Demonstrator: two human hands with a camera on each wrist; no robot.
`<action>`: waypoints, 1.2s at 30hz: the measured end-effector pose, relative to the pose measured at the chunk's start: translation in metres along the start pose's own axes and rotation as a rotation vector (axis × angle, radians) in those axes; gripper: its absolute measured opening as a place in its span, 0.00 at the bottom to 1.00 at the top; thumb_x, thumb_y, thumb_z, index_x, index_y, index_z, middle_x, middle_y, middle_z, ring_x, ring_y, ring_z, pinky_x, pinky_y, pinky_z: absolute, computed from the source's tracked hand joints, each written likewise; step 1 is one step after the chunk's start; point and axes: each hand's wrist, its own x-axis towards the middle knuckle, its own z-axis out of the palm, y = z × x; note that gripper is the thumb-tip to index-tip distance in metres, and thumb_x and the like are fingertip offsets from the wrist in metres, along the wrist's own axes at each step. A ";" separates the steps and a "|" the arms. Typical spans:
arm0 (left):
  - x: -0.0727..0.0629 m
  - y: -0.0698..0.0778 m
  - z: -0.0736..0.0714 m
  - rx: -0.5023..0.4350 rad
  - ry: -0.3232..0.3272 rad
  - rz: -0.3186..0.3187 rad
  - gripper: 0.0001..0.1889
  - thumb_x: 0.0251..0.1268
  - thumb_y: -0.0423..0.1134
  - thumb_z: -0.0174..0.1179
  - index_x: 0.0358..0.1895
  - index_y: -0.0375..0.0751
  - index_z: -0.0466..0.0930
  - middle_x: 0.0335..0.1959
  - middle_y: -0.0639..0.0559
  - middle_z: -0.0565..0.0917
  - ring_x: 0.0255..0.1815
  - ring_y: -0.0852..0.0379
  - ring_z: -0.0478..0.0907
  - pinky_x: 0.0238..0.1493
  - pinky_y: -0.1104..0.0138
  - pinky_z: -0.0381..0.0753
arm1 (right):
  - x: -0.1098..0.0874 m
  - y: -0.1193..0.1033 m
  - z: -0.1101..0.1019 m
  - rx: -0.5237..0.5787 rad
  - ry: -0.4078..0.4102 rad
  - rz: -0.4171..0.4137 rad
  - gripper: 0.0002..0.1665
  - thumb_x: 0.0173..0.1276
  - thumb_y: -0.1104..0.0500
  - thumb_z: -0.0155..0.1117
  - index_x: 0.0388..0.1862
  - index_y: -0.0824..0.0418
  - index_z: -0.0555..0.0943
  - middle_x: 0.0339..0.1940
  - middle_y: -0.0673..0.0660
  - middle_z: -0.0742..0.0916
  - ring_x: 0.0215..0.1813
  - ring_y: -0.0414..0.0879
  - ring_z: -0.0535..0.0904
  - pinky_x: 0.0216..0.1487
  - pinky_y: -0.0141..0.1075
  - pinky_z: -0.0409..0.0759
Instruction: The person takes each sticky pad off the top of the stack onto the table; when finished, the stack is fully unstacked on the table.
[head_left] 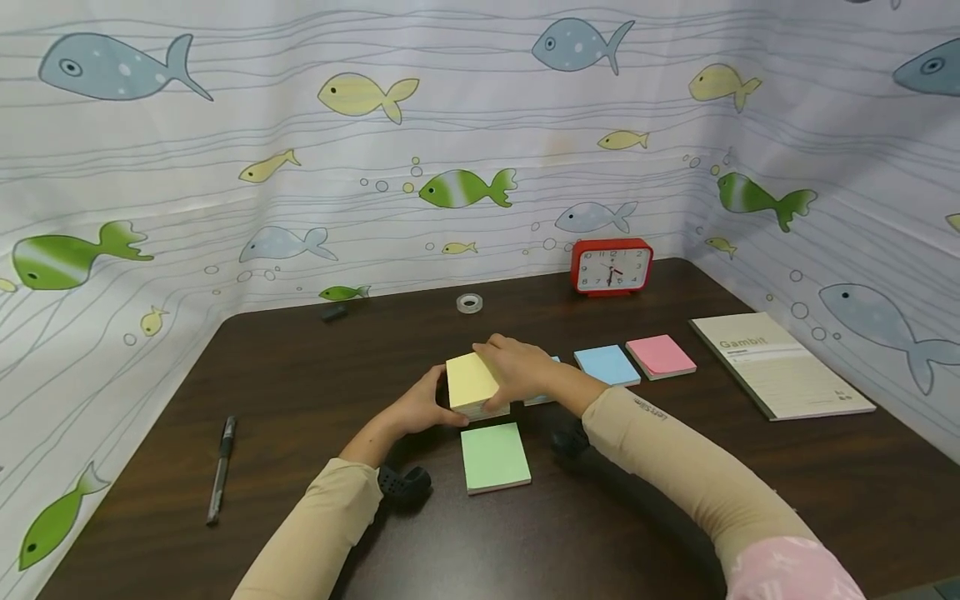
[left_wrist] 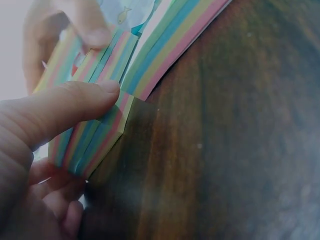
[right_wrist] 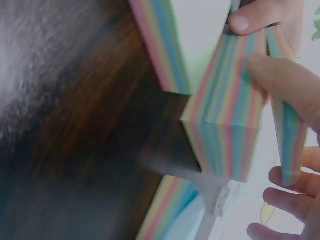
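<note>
A stack of sticky note pads (right_wrist: 225, 105), striped in pink, yellow, blue and green along its sides, stands mid-table between both hands. My left hand (head_left: 416, 407) grips its left side, thumb across the front. From the right, my right hand (head_left: 517, 367) holds the yellow-topped pad (head_left: 470, 379) with thumb and fingers; in the right wrist view this top pad leans apart from the stack, leaving a wedge-shaped gap. Directly in front lies a green sticky note pad (head_left: 495, 458). Behind the right wrist, a blue-topped pad (head_left: 542, 399) is partly hidden.
To the right lie another blue pad (head_left: 606, 365), a pink pad (head_left: 662, 356) and a notebook (head_left: 780, 367). A red clock (head_left: 612, 267) and a tape roll (head_left: 469, 303) stand toward the back. At left are a pen (head_left: 222, 471) and a small dark object (head_left: 333, 312).
</note>
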 end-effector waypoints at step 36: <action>-0.001 -0.002 0.000 0.012 -0.020 0.019 0.49 0.39 0.41 0.70 0.64 0.34 0.47 0.64 0.37 0.52 0.64 0.43 0.51 0.57 0.52 0.56 | -0.102 0.041 -0.004 0.101 -0.031 0.040 0.51 0.36 0.40 0.70 0.59 0.62 0.66 0.46 0.53 0.72 0.34 0.42 0.68 0.28 0.34 0.67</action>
